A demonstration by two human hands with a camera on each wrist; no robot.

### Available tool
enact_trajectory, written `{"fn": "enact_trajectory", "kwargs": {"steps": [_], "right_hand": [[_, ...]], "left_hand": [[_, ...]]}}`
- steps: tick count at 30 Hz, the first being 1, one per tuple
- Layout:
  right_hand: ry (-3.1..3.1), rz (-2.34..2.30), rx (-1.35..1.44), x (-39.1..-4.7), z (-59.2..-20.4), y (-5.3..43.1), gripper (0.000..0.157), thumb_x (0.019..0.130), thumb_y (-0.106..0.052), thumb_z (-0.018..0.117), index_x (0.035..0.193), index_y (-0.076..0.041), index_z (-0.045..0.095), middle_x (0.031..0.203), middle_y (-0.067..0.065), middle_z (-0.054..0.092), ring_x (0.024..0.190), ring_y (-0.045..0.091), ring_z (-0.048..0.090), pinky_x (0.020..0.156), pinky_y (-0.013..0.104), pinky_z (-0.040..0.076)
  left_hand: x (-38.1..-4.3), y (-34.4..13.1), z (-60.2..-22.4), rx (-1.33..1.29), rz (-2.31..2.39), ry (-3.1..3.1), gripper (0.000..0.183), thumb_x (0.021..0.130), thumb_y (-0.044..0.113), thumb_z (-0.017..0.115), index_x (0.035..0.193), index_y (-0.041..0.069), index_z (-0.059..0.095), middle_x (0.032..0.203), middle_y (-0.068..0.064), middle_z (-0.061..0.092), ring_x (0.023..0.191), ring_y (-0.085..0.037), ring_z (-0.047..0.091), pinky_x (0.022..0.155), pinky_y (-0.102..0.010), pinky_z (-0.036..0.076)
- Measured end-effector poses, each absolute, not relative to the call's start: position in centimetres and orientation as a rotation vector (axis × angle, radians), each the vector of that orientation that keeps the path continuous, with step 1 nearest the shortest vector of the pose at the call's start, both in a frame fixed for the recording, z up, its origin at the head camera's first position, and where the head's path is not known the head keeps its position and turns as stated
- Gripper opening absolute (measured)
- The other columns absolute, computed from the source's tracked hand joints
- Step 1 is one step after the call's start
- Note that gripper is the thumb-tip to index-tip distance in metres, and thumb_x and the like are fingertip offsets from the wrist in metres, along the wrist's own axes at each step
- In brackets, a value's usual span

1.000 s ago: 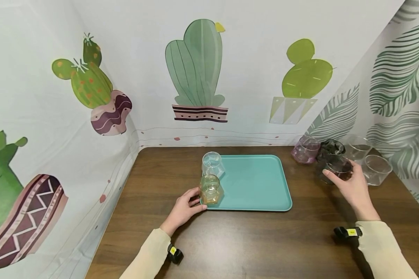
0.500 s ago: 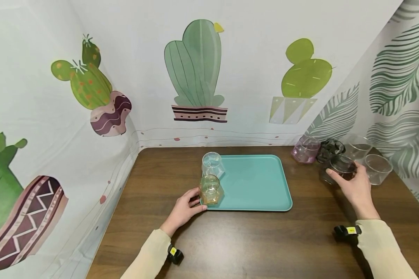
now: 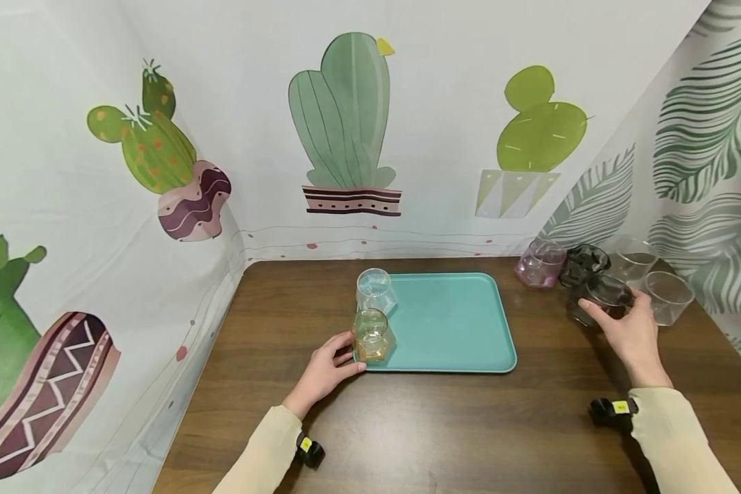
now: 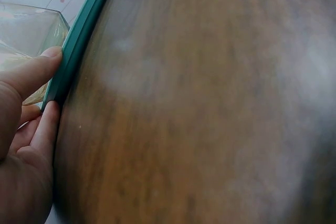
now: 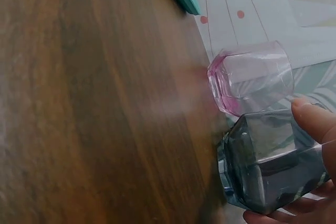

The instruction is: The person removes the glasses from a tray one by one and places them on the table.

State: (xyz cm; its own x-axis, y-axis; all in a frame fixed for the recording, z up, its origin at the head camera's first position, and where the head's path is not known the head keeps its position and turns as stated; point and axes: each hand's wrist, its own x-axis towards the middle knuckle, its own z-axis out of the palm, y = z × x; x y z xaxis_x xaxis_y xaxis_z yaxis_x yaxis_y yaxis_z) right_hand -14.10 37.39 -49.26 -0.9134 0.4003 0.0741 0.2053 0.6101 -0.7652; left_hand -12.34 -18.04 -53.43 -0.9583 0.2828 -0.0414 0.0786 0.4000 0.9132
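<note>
My left hand [image 3: 326, 370] holds the front left corner of a teal tray [image 3: 457, 322]. Its thumb lies at the tray's rim [image 4: 79, 40] in the left wrist view, with the other fingers round the corner. Close to those fingers stands an amber-tinted glass [image 3: 372, 337] on the tray, and behind it is a clear glass [image 3: 375, 293]. Over at the right, my right hand [image 3: 631, 336] grips a dark grey glass [image 3: 597, 302], thumb on one side and fingers on the other. That dark glass [image 5: 268, 166] is upright, its faceted base close to the wooden table.
A pink-purple glass [image 3: 540, 264], a black-tinted glass [image 3: 583, 265] and two clear glasses, one at the back [image 3: 632, 259] and one in front [image 3: 668, 298], crowd around the right hand. A cactus-printed cloth [image 3: 432, 137] hangs behind the brown table [image 3: 432, 432].
My right hand has shifted slightly to the right together with the dark grey glass. The left hand and the tray stay where they were.
</note>
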Motion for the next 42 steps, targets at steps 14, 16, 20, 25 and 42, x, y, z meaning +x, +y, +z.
{"fn": "enact_trajectory", "kwargs": {"steps": [14,16,20,25,42], "right_hand": [[-2.608,1.096,-0.503,-12.9,-49.2,37.6,0.086,0.096,-0.042,0.074,0.153,0.008,0.034,0.131,0.039,0.06,0.09,-0.005,0.053,0.1,0.064,0.045],[-2.593,1.072,-0.516,-12.8,-49.1,37.6,0.084,0.095,-0.041,0.075,0.151,0.008,0.037,0.13,0.038,0.061,0.087,-0.014,0.04,0.099,0.061,0.047],[-2.582,1.03,-0.552,-12.7,-49.0,37.6,0.083,0.096,-0.042,0.074,0.149,0.011,0.038,0.13,0.037,0.06,0.094,0.003,0.048,0.095,0.059,0.046],[-2.558,1.008,-0.582,-12.9,-49.1,37.6,0.08,0.095,-0.039,0.075,0.147,0.011,0.041,0.13,0.035,0.06,0.093,0.01,0.052,0.096,0.058,0.045],[-2.531,1.004,-0.546,-12.9,-49.4,37.9,0.075,0.096,-0.033,0.074,0.145,0.014,0.042,0.13,0.037,0.057,0.117,0.047,0.055,0.101,0.065,0.04]], "left_hand": [[-12.3,-18.0,-53.3,0.315,1.595,2.463,0.067,0.091,0.011,0.083,0.15,0.002,0.053,0.15,-0.019,0.053,0.131,-0.034,0.06,0.104,-0.032,0.056],[-12.3,-18.0,-53.1,0.311,1.591,2.466,0.067,0.091,0.011,0.083,0.15,0.002,0.053,0.15,-0.018,0.053,0.131,-0.034,0.061,0.104,-0.032,0.056],[-12.5,-18.0,-53.0,0.33,1.592,2.479,0.066,0.091,0.011,0.083,0.149,0.001,0.054,0.149,-0.021,0.053,0.129,-0.036,0.062,0.103,-0.034,0.057],[-12.6,-17.9,-53.1,0.334,1.599,2.481,0.065,0.091,0.011,0.083,0.149,0.0,0.054,0.148,-0.022,0.054,0.128,-0.037,0.062,0.103,-0.036,0.057],[-12.3,-17.8,-53.5,0.302,1.632,2.468,0.064,0.089,0.005,0.082,0.147,-0.001,0.055,0.147,-0.022,0.055,0.127,-0.037,0.063,0.103,-0.041,0.057]]}}
